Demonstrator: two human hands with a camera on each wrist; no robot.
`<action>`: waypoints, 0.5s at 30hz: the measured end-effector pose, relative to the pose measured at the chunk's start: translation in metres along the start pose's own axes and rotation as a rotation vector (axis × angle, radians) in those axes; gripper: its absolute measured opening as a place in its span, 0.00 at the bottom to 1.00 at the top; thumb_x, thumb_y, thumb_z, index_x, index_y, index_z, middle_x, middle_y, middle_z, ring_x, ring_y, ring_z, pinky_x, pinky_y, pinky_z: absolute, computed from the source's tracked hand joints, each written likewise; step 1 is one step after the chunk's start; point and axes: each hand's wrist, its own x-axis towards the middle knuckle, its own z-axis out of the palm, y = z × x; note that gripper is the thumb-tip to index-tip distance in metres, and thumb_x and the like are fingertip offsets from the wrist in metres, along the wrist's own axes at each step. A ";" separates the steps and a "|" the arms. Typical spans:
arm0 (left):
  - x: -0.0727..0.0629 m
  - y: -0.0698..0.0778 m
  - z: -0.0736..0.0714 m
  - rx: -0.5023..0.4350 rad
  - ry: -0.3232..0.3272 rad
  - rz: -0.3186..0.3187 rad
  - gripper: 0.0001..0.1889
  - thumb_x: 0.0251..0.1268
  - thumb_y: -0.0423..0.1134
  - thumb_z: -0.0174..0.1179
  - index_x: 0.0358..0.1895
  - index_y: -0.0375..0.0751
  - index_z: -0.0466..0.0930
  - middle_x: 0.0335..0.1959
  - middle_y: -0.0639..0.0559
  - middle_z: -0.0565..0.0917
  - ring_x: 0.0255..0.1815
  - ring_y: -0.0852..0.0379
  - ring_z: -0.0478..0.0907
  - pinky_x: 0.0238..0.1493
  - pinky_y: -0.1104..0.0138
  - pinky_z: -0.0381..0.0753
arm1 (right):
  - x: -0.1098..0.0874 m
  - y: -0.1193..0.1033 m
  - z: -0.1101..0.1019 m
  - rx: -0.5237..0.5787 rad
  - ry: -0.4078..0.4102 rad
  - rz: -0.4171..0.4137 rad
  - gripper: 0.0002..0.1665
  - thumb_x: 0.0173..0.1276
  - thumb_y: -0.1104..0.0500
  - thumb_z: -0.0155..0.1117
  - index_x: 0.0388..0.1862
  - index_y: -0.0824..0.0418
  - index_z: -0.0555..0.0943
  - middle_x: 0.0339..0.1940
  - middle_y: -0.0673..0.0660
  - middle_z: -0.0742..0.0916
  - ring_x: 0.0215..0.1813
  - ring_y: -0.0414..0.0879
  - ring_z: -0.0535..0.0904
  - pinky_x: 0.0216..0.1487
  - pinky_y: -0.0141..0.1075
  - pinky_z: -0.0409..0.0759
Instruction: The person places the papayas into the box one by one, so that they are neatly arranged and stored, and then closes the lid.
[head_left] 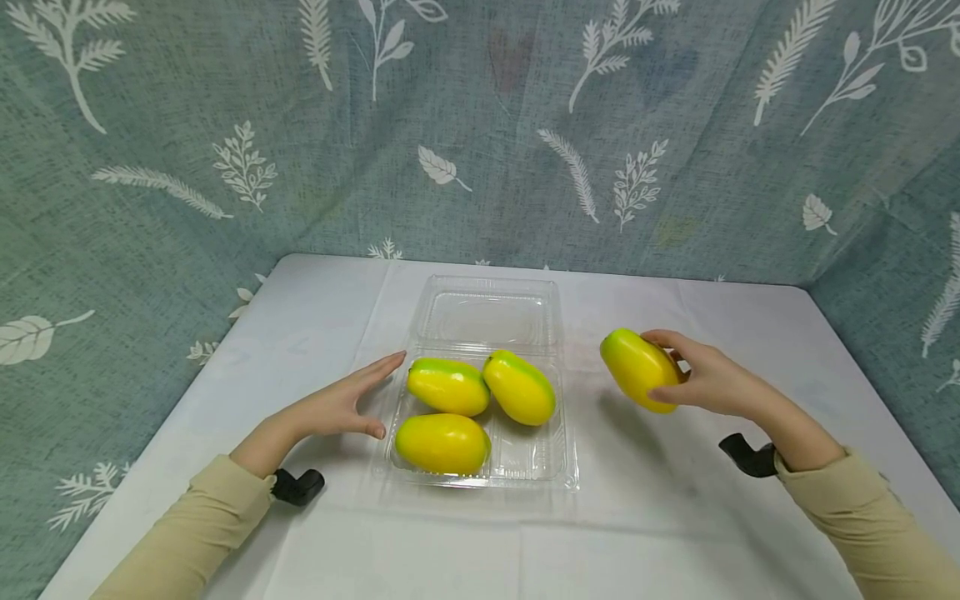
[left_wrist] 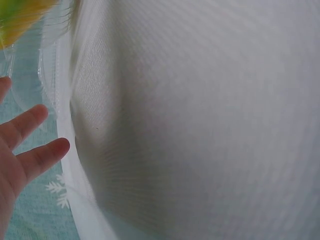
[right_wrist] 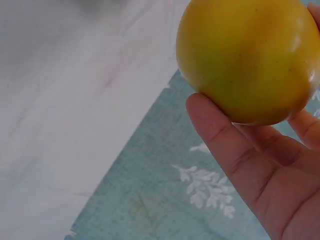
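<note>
My right hand (head_left: 708, 379) grips a yellow papaya (head_left: 637, 367) with a green tip, held above the table right of the container. In the right wrist view the papaya (right_wrist: 245, 60) rests between thumb and curled fingers. A clear plastic clamshell container (head_left: 528, 458) lies with its lid (head_left: 487, 312) folded back. Inside it are three more papayas: one at the upper left (head_left: 450, 387), one at the right (head_left: 521, 390), one at the lower left (head_left: 442, 444). My left hand (head_left: 341, 404) is at the container's left side, fingers spread, holding nothing; whether it touches the wall I cannot tell.
A white cloth (head_left: 480, 550) covers the table. Behind and beside it hangs a blue-green curtain (head_left: 480, 167) with white leaf prints. Black wrist mounts (head_left: 298, 487) sit on both forearms.
</note>
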 end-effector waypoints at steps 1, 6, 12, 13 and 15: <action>0.000 0.000 0.000 -0.002 0.000 0.002 0.57 0.40 0.60 0.67 0.73 0.45 0.44 0.74 0.45 0.46 0.72 0.39 0.45 0.63 0.39 0.52 | 0.001 -0.002 0.000 0.003 -0.004 -0.003 0.42 0.57 0.57 0.67 0.67 0.65 0.58 0.59 0.64 0.72 0.50 0.55 0.69 0.44 0.41 0.77; 0.000 -0.001 0.000 0.000 -0.001 0.015 0.57 0.41 0.62 0.66 0.73 0.45 0.43 0.74 0.45 0.46 0.72 0.38 0.46 0.63 0.39 0.52 | 0.003 -0.014 0.003 0.023 -0.028 -0.029 0.42 0.56 0.56 0.68 0.66 0.63 0.60 0.57 0.62 0.74 0.50 0.54 0.69 0.43 0.40 0.77; 0.000 -0.002 0.000 0.007 0.000 0.014 0.57 0.41 0.61 0.67 0.73 0.45 0.43 0.74 0.45 0.46 0.72 0.38 0.46 0.63 0.39 0.52 | 0.008 -0.027 0.008 0.035 -0.050 -0.075 0.40 0.56 0.57 0.68 0.65 0.61 0.62 0.55 0.59 0.76 0.50 0.52 0.70 0.43 0.37 0.78; 0.001 -0.002 0.000 0.006 0.000 0.015 0.57 0.41 0.61 0.67 0.73 0.45 0.44 0.74 0.44 0.46 0.72 0.38 0.46 0.63 0.39 0.52 | 0.009 -0.029 0.009 0.036 -0.056 -0.083 0.39 0.56 0.57 0.68 0.65 0.60 0.62 0.55 0.58 0.76 0.50 0.52 0.70 0.44 0.37 0.78; 0.001 -0.002 0.000 0.003 0.000 0.018 0.57 0.41 0.62 0.67 0.73 0.44 0.44 0.74 0.44 0.46 0.72 0.38 0.45 0.63 0.39 0.52 | 0.012 -0.033 0.011 0.042 -0.068 -0.103 0.38 0.56 0.57 0.68 0.64 0.59 0.63 0.55 0.57 0.76 0.51 0.52 0.71 0.44 0.37 0.78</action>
